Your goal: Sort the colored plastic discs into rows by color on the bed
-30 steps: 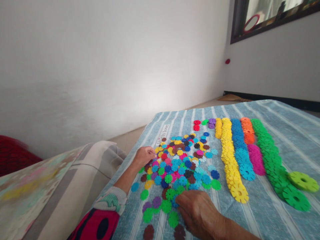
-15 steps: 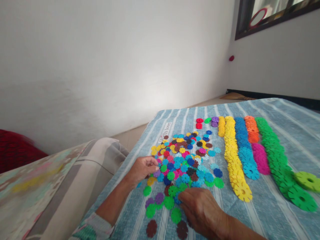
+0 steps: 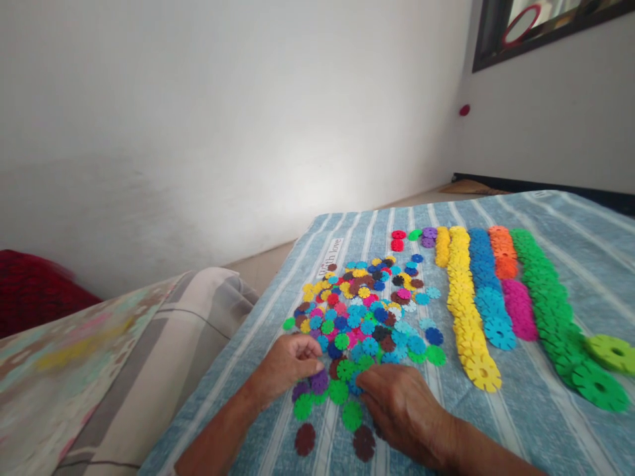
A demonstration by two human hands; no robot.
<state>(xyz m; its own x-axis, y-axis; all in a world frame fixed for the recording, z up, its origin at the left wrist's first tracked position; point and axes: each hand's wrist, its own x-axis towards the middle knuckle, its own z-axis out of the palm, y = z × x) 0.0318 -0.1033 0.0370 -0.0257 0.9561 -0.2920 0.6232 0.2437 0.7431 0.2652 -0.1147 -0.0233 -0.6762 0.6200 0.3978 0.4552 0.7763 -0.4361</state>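
Note:
Notched plastic discs in many colours lie in a loose pile on a blue striped cloth. My left hand is over the pile's near left edge, fingers curled and thumb a little apart, with no disc visible between them. Just below its thumb lies a purple disc. At the near right side, my right hand has its fingers pinched on a blue disc, partly hidden by the fingertips. Green discs and brown discs lie between and below the hands.
Overlapping rows of discs run along the right: yellow, blue, orange, pink and green. Light green discs lie at the far right. A white wall rises behind; patterned fabric is at left.
My left hand has moved nearer to me and slightly right, from the pile's left side to the purple discs. My right hand stays nearly in place, still pinching the blue disc.

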